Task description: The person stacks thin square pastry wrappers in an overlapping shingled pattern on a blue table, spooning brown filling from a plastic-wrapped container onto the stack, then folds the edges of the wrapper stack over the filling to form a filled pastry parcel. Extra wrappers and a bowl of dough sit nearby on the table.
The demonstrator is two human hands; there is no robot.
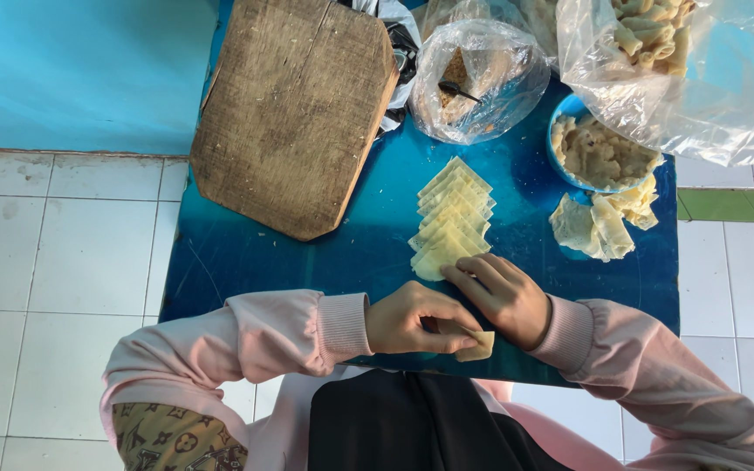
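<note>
My left hand pinches a small pale dough wrapper at the near edge of a blue table. My right hand lies beside it, fingers stretched onto the lowest sheet of an overlapping row of pale square wrappers laid out toward the far side. A blue bowl of pale mashed filling stands to the right of the row. Crumpled wrappers lie just below the bowl.
A worn wooden board covers the table's left half. A clear bag with brown crumbs and a spoon sits at the back. A large clear bag of rolled pieces is at the back right. White floor tiles surround the table.
</note>
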